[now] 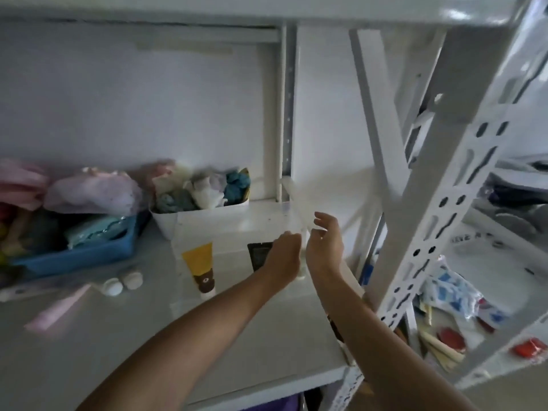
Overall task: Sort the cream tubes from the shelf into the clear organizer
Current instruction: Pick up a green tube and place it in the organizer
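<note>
The clear organizer (234, 232) stands on the grey shelf (118, 351), right of centre. A yellow tube (199, 266) and a black tube (258, 254) stand cap-down inside it. My left hand (283, 259) is at the organizer's right end, its fingers closed around a blurred white tube (298, 203) that leans up and to the left; its cap (301, 274) shows below the hand. My right hand (324, 241) is just right of that tube with its fingers spread. A pink tube (59, 308) lies on the shelf at the left.
Two small white round jars (121, 283) lie near the pink tube. A blue tray (80, 256) and a white bin (204, 216) of soft items stand at the back. White perforated uprights (430, 209) rise close on the right, with packets (450, 295) on a lower shelf beyond.
</note>
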